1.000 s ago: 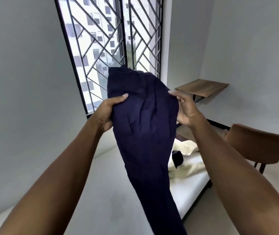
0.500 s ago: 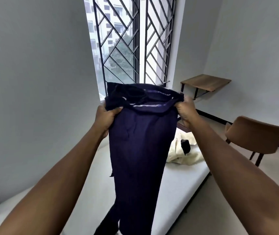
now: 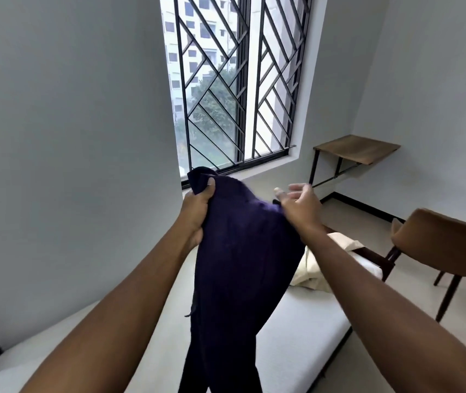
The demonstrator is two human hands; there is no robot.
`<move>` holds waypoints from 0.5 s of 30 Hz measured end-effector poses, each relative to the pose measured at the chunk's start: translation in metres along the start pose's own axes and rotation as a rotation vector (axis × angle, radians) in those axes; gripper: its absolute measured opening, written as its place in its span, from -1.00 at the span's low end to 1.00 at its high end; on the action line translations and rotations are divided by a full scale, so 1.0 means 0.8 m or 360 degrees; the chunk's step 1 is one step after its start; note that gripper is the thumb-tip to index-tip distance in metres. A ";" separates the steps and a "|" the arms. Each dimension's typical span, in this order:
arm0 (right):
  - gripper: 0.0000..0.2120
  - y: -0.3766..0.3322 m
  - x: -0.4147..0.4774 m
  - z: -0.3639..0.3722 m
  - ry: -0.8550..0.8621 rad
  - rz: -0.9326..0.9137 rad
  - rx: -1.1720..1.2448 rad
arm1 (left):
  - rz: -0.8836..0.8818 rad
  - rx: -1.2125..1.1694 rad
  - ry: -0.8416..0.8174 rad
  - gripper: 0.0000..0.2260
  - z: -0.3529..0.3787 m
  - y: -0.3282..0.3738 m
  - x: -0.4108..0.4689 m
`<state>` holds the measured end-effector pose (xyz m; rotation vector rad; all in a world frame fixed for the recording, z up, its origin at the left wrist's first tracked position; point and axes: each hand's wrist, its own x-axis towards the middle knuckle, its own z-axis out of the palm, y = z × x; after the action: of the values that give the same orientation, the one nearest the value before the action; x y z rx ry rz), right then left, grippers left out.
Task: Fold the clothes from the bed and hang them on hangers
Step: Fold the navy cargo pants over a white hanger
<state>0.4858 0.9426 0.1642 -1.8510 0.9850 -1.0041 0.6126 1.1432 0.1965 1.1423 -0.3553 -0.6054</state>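
Dark navy trousers (image 3: 237, 251) hang in the air over the bed (image 3: 297, 330), their legs dropping out of the bottom of the view. My left hand (image 3: 197, 211) grips the top edge of the trousers at the left, thumb over the cloth. My right hand (image 3: 299, 202) is at the trousers' upper right edge with its fingers spread and loose; it holds nothing that I can see. A cream garment (image 3: 316, 268) lies crumpled on the bed behind the trousers. No hanger is in view.
A barred window (image 3: 237, 80) fills the wall ahead. A wooden wall-mounted shelf table (image 3: 359, 148) is in the right corner. A brown chair (image 3: 447, 245) stands on the floor to the right of the bed. A grey wall (image 3: 70, 137) runs along the left.
Half a second ago both hands held the waistband stretched between them. Now my right hand has let go and opened, and the trousers hang from my left hand alone, lower in the view.
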 end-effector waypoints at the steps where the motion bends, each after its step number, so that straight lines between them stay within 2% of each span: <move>1: -0.50 -0.011 -0.020 0.005 -0.0178 -0.0062 0.0190 | -0.0014 -0.0018 -0.0032 -0.58 0.012 0.000 -0.001; 3: -0.42 -0.040 -0.057 0.015 -0.0813 -0.0009 0.0554 | -0.0047 -0.0097 -0.0270 -0.52 0.036 0.004 -0.008; 4: -0.39 -0.049 -0.067 0.021 -0.1010 -0.0054 0.0559 | -0.0069 -0.0145 -0.0413 -0.49 0.045 0.006 -0.012; 5: -0.41 -0.055 -0.069 0.025 -0.1039 -0.0144 0.0495 | -0.0084 -0.0165 -0.0519 -0.45 0.052 0.008 -0.013; 7: -0.55 -0.064 -0.060 0.023 -0.0805 -0.0284 0.0384 | -0.0119 -0.0214 -0.0687 -0.45 0.057 0.012 -0.009; 8: -0.62 -0.064 -0.049 0.017 -0.0706 -0.0307 0.0364 | -0.0130 -0.0204 -0.0741 -0.51 0.058 0.014 -0.004; 10: -0.73 -0.065 -0.026 -0.003 -0.0706 -0.0341 0.0408 | -0.0068 -0.0058 -0.0743 -0.68 0.058 0.019 0.013; 12: -0.76 -0.066 -0.006 -0.025 -0.0794 -0.0338 0.0534 | 0.0071 0.0130 -0.0622 -0.90 0.059 0.030 0.029; 15: -0.71 -0.075 0.018 -0.061 -0.0744 -0.0288 0.0709 | 0.0391 0.0384 -0.0257 -0.83 0.057 0.062 0.049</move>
<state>0.4633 0.9400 0.2395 -1.6968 0.2901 -0.7615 0.6311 1.0996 0.2584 1.2593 -0.7117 -0.4461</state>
